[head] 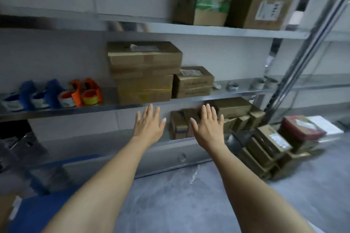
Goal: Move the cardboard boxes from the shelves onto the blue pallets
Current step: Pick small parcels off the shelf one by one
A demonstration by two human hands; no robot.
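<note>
Your left hand (149,126) and right hand (207,127) are empty, fingers (150,111) straight and apart, near the middle shelf (56,112) edge. The stacked cardboard boxes (144,85) rest on it, just beyond. Grip the top box (144,56) by both ends; lift level toward the blue pallet (34,212), near left.

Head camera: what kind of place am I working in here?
Probably a storeroom or small warehouse: metal shelves holding cardboard boxes, a pile of boxes on the concrete floor, and a blue pallet at lower left.
</note>
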